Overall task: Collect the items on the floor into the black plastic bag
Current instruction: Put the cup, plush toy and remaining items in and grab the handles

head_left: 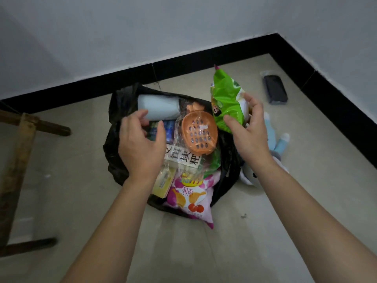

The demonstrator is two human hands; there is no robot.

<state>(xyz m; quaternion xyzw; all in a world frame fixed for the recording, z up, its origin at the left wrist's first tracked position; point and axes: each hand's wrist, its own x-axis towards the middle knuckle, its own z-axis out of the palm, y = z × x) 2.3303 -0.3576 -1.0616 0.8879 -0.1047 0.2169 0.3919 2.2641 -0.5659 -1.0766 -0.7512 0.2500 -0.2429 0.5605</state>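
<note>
The black plastic bag (116, 148) lies open on the floor, stuffed with a white bottle (157, 107), an orange perforated plastic dish (201, 134), a book with large black characters (183, 158), a yellow box (163, 183) and a pink chip packet (190, 198) sticking out at the front. My right hand (247, 131) holds a green snack packet (226, 101) above the bag's right rim. My left hand (140, 146) hovers over the bag's left side, fingers curled and apart, holding nothing.
A plush toy with light blue legs (279, 144) lies on the floor right of the bag, partly behind my right arm. A dark flat object (275, 89) rests near the corner. A rusty metal frame (18, 160) stands at the left. Black skirting (183, 66) lines the walls.
</note>
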